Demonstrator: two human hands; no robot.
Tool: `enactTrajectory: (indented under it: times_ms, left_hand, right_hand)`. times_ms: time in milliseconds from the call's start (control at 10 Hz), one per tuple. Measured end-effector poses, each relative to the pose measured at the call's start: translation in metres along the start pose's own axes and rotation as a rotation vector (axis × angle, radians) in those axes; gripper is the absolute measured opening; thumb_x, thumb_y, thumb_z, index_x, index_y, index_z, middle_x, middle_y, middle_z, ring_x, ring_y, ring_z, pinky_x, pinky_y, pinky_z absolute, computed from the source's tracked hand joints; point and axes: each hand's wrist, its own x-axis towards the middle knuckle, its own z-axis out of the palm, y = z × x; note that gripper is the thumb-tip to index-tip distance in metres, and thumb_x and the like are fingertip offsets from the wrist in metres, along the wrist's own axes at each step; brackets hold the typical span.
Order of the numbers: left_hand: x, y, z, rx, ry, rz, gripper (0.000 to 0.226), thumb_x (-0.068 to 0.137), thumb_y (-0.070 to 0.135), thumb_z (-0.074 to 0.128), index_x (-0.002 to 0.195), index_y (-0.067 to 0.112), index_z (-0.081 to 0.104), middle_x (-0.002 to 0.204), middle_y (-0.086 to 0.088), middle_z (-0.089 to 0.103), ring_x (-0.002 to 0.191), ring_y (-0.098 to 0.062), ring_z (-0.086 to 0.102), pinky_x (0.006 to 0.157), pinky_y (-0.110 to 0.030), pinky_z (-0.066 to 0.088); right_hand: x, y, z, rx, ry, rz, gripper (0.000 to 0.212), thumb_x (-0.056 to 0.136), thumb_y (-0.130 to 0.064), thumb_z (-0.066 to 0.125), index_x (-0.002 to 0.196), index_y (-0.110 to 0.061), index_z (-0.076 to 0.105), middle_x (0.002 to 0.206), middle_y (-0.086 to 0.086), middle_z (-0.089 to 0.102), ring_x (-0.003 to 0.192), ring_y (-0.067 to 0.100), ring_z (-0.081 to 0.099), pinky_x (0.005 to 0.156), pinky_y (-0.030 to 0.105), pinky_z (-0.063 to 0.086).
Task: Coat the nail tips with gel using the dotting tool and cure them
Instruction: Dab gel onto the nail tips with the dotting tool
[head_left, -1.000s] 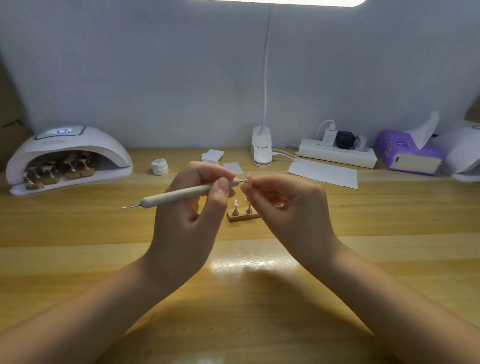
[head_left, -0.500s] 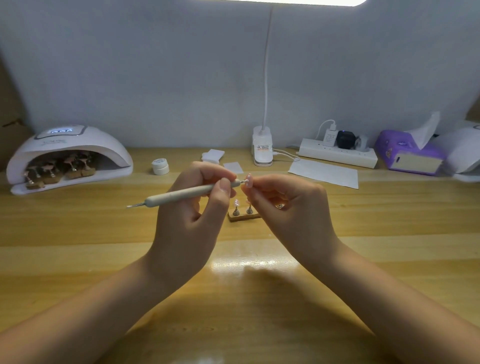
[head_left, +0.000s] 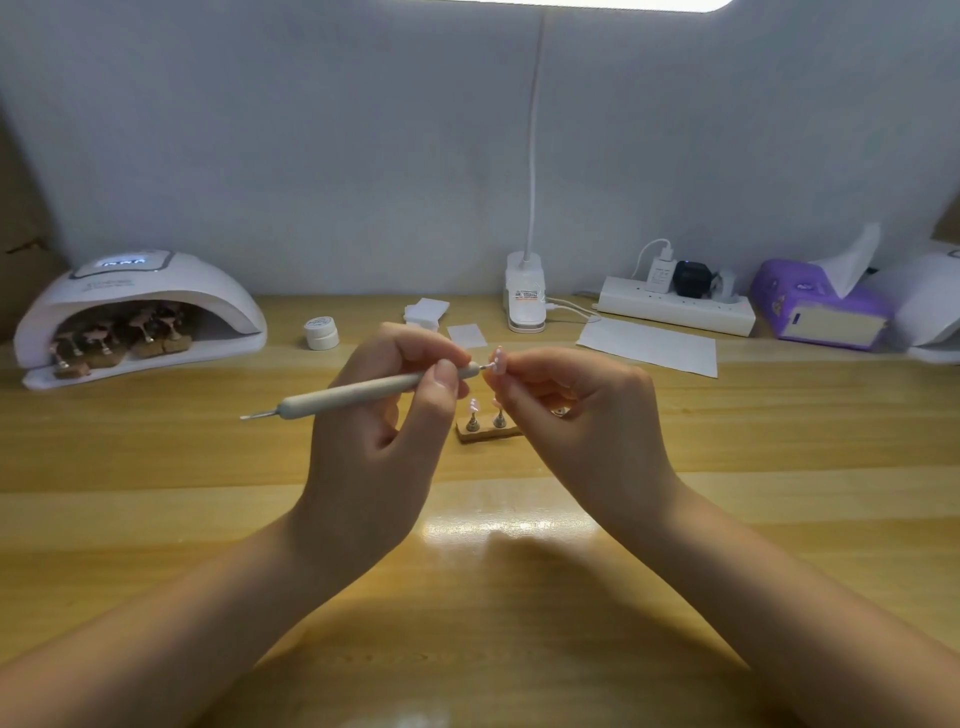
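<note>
My left hand (head_left: 384, 436) grips a grey dotting tool (head_left: 358, 392) lying almost level, its right metal tip touching a small pink nail tip (head_left: 498, 359). My right hand (head_left: 587, 426) pinches that nail tip between thumb and fingers, above the desk's middle. Below the hands stands a small wooden holder (head_left: 485, 430) with two more nail tips on metal stands. A white gel jar (head_left: 321, 332) sits behind my left hand. At the far left the white curing lamp (head_left: 140, 312) is lit, with several holders of nail tips inside.
A clip lamp base (head_left: 525, 299) stands at the back centre, a power strip (head_left: 675, 306) and white paper sheet (head_left: 649, 345) to its right. White pads (head_left: 426, 312) lie near the jar. A purple tissue box (head_left: 821, 306) sits at the far right.
Both hands stay almost still; the dotting tool's left end has shifted slightly right and its tip keeps touching the nail tip.
</note>
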Motion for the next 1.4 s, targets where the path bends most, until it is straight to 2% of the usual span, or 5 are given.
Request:
enactTrajectory:
  times_ms: [500, 800, 1000, 1200, 1400]
  left_hand:
    - [-0.0001, -0.0021, 0.0007, 0.026, -0.013, -0.001, 0.013, 0.088, 0.026, 0.049, 0.091, 0.018, 0.059, 0.083, 0.001, 0.062, 0.077, -0.015, 0.062, 0.067, -0.020, 0.052]
    - [0.0018, -0.0029, -0.0012, -0.009, 0.023, 0.000, 0.011, 0.089, 0.026, 0.050, 0.092, 0.021, 0.059, 0.082, 0.009, 0.063, 0.080, -0.016, 0.063, 0.071, -0.024, 0.052]
    - [0.0008, -0.0030, 0.0003, 0.006, 0.016, -0.013, 0.013, 0.090, 0.028, 0.050, 0.093, 0.019, 0.059, 0.085, 0.003, 0.064, 0.080, -0.012, 0.064, 0.070, -0.019, 0.051]
    - [0.0004, -0.0033, 0.0009, 0.013, 0.010, -0.031, 0.014, 0.089, 0.030, 0.050, 0.092, 0.019, 0.059, 0.083, 0.011, 0.064, 0.080, -0.012, 0.064, 0.069, -0.019, 0.052]
    - [-0.0001, -0.0029, 0.0001, 0.028, 0.004, -0.014, 0.013, 0.090, 0.029, 0.049, 0.092, 0.020, 0.059, 0.085, 0.005, 0.063, 0.079, -0.011, 0.064, 0.069, -0.018, 0.052]
  right_hand:
    - [-0.0001, 0.0014, 0.0004, -0.025, -0.003, -0.029, 0.010, 0.087, -0.013, 0.070, 0.095, -0.010, 0.076, 0.077, 0.001, 0.073, 0.068, 0.013, 0.068, 0.064, 0.035, 0.057]
    - [-0.0002, 0.0008, 0.0002, -0.016, -0.008, -0.022, 0.010, 0.087, -0.014, 0.069, 0.094, -0.010, 0.076, 0.076, 0.001, 0.073, 0.068, 0.013, 0.069, 0.064, 0.036, 0.057]
    - [-0.0004, -0.0002, 0.0010, -0.004, -0.003, -0.014, 0.008, 0.086, -0.011, 0.071, 0.092, -0.009, 0.076, 0.076, 0.002, 0.073, 0.068, 0.015, 0.068, 0.064, 0.037, 0.056]
    - [-0.0011, -0.0003, 0.0009, 0.008, -0.007, -0.011, 0.008, 0.085, -0.010, 0.071, 0.092, -0.008, 0.076, 0.077, 0.002, 0.074, 0.068, 0.015, 0.068, 0.064, 0.038, 0.056]
    - [-0.0010, 0.0000, 0.0016, 0.004, -0.008, -0.013, 0.009, 0.086, -0.010, 0.071, 0.092, -0.009, 0.076, 0.077, 0.002, 0.074, 0.068, 0.015, 0.069, 0.064, 0.038, 0.056]
